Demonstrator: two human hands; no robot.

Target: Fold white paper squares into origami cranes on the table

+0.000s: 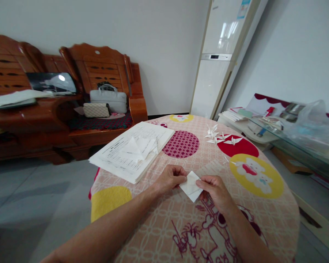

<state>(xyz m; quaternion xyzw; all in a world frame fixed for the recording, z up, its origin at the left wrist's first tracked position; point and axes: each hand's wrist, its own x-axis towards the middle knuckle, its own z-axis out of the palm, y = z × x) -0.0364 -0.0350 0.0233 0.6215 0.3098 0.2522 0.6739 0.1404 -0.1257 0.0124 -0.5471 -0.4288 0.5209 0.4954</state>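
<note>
A small white folded paper square (192, 188), turned like a diamond, is held between both hands above the round table. My left hand (172, 178) pinches its left corner between thumb and fingers. On the opposite side, my right hand (214, 188) grips the right corner, its thumb lying on top of the paper. Several white folded paper cranes (223, 138) rest beyond my right hand. Left of my hands lies a thick stack of printed sheets (109, 155), with loose folded paper pieces (139, 148) on top.
A patterned cloth (153, 233) covers the round table. To the right, a glass-topped stand (279, 135) carries papers and a clear plastic bag (312, 120). Wooden chairs (98, 58) along the back wall hold a grey handbag (112, 100). A tall white air conditioner (208, 84) stands behind.
</note>
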